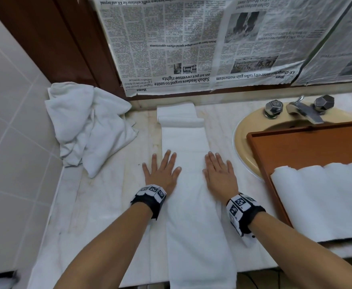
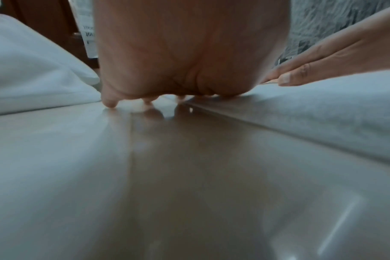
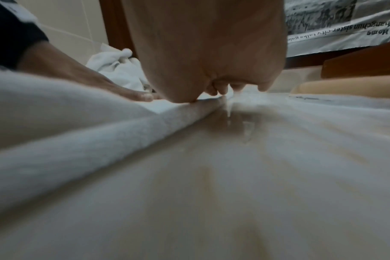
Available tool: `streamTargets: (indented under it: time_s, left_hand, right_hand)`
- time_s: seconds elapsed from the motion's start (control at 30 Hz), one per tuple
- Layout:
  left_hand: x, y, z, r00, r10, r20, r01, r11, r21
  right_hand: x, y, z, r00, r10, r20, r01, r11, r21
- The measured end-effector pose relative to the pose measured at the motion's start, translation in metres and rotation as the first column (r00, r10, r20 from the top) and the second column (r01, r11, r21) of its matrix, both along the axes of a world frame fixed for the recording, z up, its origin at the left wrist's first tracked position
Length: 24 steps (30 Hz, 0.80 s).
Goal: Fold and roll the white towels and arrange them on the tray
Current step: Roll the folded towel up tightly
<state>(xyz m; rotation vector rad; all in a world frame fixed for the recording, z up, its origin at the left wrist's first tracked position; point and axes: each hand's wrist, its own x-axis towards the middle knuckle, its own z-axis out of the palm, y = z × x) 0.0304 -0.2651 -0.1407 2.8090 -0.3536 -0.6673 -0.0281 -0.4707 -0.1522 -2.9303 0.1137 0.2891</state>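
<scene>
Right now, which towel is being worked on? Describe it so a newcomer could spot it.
Start at the marble counter left of the sink. The long towel runs down its middle, with the left hand and right hand pressing flat on its edges. Unlike the crumpled towels and the rolled towels, it lies as one narrow folded strip.

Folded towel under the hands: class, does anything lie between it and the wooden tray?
Nothing visible does. The folded towel lies flat under the left hand and right hand; only bare counter separates it from the tray, whose far half is free beyond the rolled towels.
</scene>
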Motion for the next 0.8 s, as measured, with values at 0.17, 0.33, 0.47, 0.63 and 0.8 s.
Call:
streamTargets:
  time_s: [0.17, 0.33, 0.47, 0.63, 0.8]
  left_hand:
    - [-0.054, -0.001, 0.001, 0.994, -0.089, 0.07, 0.091, 0.995, -0.031]
    - [-0.061, 0.002, -0.01, 0.991, -0.094, 0.095, 0.092, 0.995, 0.024]
    - [-0.045, 0.004, -0.011, 0.996, -0.054, 0.071, 0.052, 0.998, 0.029]
    - [-0.021, 0.003, -0.007, 1.0, 0.009, 0.016, -0.009, 1.0, 0.025]
    - [-0.02, 0.001, 0.004, 0.997, 0.07, -0.028, -0.071, 0.997, -0.025]
  right_hand:
    - [-0.045, 0.028, -0.007, 0.969, 0.191, 0.158, -0.199, 0.979, 0.039]
    - [-0.047, 0.023, -0.015, 0.975, 0.222, 0.015, -0.222, 0.975, -0.002]
    - [-0.033, 0.0, -0.012, 0.987, 0.163, -0.001, -0.163, 0.987, 0.009]
    - [-0.022, -0.015, -0.006, 0.998, 0.057, -0.024, -0.055, 0.996, 0.066]
    - [-0.049, -0.017, 0.009, 0.995, -0.098, 0.028, 0.089, 0.968, 0.236]
